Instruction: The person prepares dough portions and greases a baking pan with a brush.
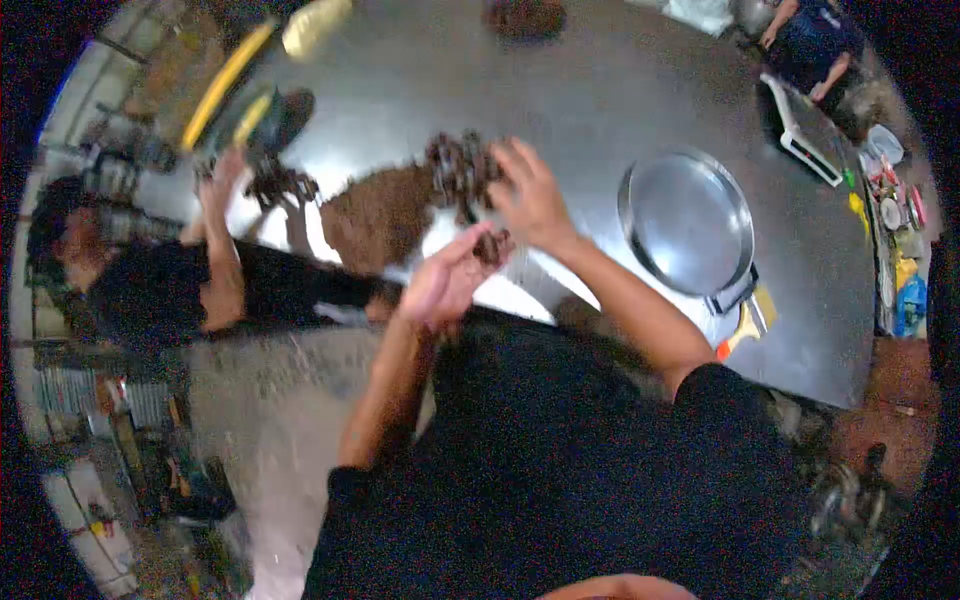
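Observation:
My left hand (446,282) is turned palm up low over the metal table (590,100), with a small dark brown lump (489,247) held at its fingers. Close above it, my right hand (533,198) has its fingers apart, at the right edge of a pile of dark brown pieces (458,172). Left of that pile, a flat patch of brown crumbly material (378,215) spreads over the table. Blur hides what exactly the brown pieces are.
A round metal pan (690,222) lies to the right, with a brush (742,330) near it. On the left, a co-worker's hand (222,185) is by another dark pile (280,185). A white-framed panel (805,130) and another person (815,45) are at the far right.

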A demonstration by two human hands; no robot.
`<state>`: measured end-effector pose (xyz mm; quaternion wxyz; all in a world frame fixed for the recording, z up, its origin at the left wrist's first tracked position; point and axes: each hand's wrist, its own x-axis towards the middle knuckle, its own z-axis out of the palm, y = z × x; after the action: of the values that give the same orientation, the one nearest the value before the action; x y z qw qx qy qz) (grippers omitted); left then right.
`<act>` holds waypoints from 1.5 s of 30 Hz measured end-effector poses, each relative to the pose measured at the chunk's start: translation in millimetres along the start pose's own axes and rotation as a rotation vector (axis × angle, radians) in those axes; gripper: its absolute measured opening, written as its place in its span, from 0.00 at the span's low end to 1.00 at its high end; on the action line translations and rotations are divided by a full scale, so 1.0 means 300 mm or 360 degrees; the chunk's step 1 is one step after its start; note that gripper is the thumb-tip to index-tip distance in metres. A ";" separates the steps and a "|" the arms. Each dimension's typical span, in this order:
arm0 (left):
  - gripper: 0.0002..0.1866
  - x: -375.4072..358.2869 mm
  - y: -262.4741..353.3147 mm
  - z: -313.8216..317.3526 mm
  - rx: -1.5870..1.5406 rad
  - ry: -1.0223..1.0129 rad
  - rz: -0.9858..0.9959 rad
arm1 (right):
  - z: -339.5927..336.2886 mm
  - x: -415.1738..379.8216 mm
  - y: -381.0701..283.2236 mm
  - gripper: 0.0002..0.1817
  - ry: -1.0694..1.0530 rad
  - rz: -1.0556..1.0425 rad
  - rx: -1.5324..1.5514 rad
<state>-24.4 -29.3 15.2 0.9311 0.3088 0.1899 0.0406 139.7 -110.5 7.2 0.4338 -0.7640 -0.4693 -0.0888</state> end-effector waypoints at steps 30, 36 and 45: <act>0.44 0.216 0.097 0.011 -0.0629 -0.0446 0.0016 | 0.081 -0.077 0.044 0.32 -0.0314 -0.0645 0.0059; 0.49 0.149 0.116 -0.054 -0.0570 0.0246 0.0547 | -0.068 -0.152 0.153 0.35 -0.0593 -0.0344 0.0012; 0.47 0.083 -0.022 0.041 -0.0557 0.0024 0.0304 | 0.002 -0.248 0.169 0.35 -0.0712 -0.0624 0.0256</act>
<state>3.0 -36.5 12.1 0.9611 0.1585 0.1567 0.1633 139.4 -166.8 -62.9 0.3534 -0.6226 -0.6972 0.0372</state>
